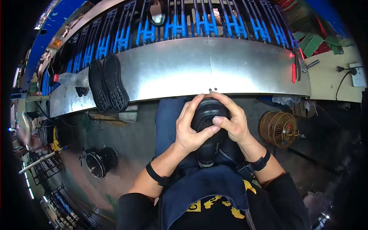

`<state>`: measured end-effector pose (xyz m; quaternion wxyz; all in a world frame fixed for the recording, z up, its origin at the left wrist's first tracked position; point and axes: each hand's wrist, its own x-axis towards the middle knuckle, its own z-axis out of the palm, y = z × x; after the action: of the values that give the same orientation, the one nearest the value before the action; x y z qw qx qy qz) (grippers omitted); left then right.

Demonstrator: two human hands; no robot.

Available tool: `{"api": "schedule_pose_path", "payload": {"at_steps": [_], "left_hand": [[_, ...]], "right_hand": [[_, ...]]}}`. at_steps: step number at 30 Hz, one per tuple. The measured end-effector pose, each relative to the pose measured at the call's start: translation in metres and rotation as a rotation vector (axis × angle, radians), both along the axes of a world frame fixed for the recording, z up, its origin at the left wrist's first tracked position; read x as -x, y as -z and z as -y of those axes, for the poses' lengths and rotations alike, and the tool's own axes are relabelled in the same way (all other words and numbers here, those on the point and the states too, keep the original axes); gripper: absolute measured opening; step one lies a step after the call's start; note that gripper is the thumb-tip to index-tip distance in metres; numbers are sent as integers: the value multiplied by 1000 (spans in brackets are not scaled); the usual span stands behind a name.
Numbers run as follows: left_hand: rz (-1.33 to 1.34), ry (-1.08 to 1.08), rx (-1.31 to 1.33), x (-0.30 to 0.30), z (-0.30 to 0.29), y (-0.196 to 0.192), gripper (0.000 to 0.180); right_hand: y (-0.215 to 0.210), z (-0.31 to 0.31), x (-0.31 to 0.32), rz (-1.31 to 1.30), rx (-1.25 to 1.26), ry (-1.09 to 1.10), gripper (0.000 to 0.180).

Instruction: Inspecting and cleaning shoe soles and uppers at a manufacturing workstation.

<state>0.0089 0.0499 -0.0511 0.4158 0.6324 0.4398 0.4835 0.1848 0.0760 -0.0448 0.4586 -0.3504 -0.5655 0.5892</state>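
A black shoe point(209, 147) is upright over my lap, its textured, sole-like face toward me and its rounded, glossy end near the metal bench's front edge. My left hand point(189, 128) wraps round its left side, with the thumb laid across the textured face. Round the right side curls my right hand point(234, 122), its thumb pressing near the left thumb. The fingertips of both hands meet over the rounded end. On the bench's left part, a pair of black shoe soles point(103, 82) lies side by side, overhanging the front edge.
The metal bench point(172, 61) spans ahead, backed by a row of blue-and-black racks point(176, 27). A clear bottle point(73, 79) lies left of the soles. Red-handled tools point(294, 73) rest at the right end. On the floor stand a dark bucket point(101, 161) and a brown wire-ribbed drum point(278, 129).
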Motion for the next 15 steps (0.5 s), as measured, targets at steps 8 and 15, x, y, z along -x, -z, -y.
{"api": "schedule_pose_path", "payload": {"at_steps": [8, 15], "left_hand": [[146, -212, 178, -2, 6, 11, 79], [1106, -417, 689, 29, 18, -17, 50]], "right_hand": [[28, 24, 24, 222, -26, 299, 64], [-10, 88, -48, 437, 8, -40, 51]]}}
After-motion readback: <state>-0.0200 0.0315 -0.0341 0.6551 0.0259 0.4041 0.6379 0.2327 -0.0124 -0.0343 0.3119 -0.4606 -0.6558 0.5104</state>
